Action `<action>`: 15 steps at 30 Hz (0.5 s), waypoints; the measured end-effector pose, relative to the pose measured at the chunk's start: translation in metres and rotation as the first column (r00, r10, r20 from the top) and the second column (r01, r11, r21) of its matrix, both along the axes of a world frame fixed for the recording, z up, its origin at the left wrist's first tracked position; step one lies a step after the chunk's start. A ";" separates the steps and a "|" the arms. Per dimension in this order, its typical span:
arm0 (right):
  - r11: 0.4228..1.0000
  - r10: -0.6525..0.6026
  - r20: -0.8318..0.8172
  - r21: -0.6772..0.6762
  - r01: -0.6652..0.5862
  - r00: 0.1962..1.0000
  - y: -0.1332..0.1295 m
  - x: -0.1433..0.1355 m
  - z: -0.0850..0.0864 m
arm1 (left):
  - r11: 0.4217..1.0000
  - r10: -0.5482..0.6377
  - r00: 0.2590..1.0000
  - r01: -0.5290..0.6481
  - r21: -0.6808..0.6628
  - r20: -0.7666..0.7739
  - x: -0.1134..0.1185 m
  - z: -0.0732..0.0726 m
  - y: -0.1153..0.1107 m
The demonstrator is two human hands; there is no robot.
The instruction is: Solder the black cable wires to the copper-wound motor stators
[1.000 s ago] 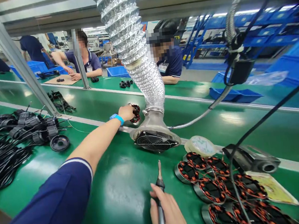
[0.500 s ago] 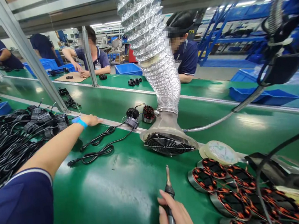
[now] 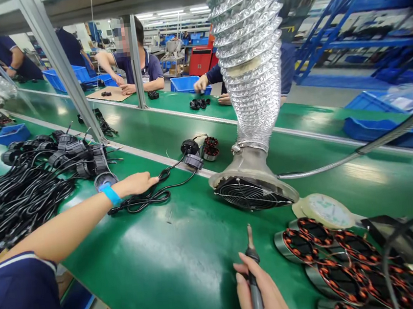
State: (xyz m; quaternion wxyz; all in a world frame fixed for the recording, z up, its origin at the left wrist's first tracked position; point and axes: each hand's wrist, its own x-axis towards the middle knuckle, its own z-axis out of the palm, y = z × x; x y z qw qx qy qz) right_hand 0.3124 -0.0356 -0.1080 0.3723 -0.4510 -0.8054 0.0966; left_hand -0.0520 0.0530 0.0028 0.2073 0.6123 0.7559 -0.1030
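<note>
My right hand (image 3: pixel 261 286) grips a soldering iron (image 3: pixel 253 267) with its bare tip pointing up and away from me. My left hand (image 3: pixel 138 184), with a blue band at the wrist, is closed over a looped black cable (image 3: pixel 163 175); its fingertips' undersides are hidden. A second looped black cable (image 3: pixel 148 200) lies just below that hand. The cables lead to two black round housings (image 3: pixel 190 153) by the metal rail. Beside them stands a small wound stator (image 3: pixel 211 149) with copper and dark windings.
A fume hood (image 3: pixel 250 189) on a silver duct (image 3: pixel 253 71) hangs ahead. Several large stators (image 3: pixel 339 278) with orange windings sit at right, near a round pale dish (image 3: pixel 325 211). Corded black housings (image 3: pixel 69 147) are heaped at left. Co-workers sit across the line.
My left hand has come back from the rail toward me and down onto the looped cable. The view has shifted left; my right hand still holds the soldering iron.
</note>
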 end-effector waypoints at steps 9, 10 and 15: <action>0.999 0.046 0.014 0.023 -0.046 0.999 -0.005 -0.007 0.002 | 0.984 -0.169 0.971 0.177 0.035 -0.170 0.028 0.005 -0.004; 0.998 0.050 0.014 0.025 -0.050 0.999 -0.005 -0.008 0.002 | 0.980 -0.171 0.965 0.187 0.069 -0.197 0.024 0.011 0.010; 1.000 0.025 0.014 0.010 -0.025 1.000 -0.001 -0.005 -0.003 | 0.869 -0.025 0.913 0.220 0.442 -0.406 -0.004 0.080 0.095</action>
